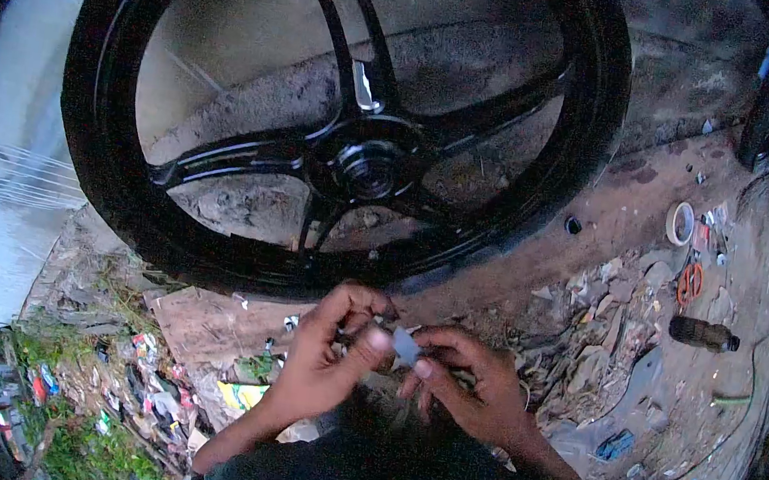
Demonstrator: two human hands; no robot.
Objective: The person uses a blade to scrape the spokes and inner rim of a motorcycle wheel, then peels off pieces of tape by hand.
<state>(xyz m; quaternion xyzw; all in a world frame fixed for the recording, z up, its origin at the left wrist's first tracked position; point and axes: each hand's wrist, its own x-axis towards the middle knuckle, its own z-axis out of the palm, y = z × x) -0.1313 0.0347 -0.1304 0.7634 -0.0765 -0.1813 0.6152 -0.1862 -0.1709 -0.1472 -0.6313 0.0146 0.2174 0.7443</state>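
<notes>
In front of my body, my right hand (472,383) pinches a small flat pale grey piece (405,347) between thumb and fingers. Its material is too blurred to make out. Close beside it, the fingers of my left hand (329,352) are curled in with the thumb pressed toward them. Whatever they hold, if anything, is hidden. Just beyond both hands stands a large black spoked wheel (306,264), tilted toward me. A silvery-white patch (364,86) shows on one of its spokes.
A tape roll (680,223), orange-handled scissors (690,282) and a dark bottle (704,333) lie on the right. Stones and rubble (594,359) cover the ground there. Litter and green plants (95,454) are at lower left, below a pale wall (20,151).
</notes>
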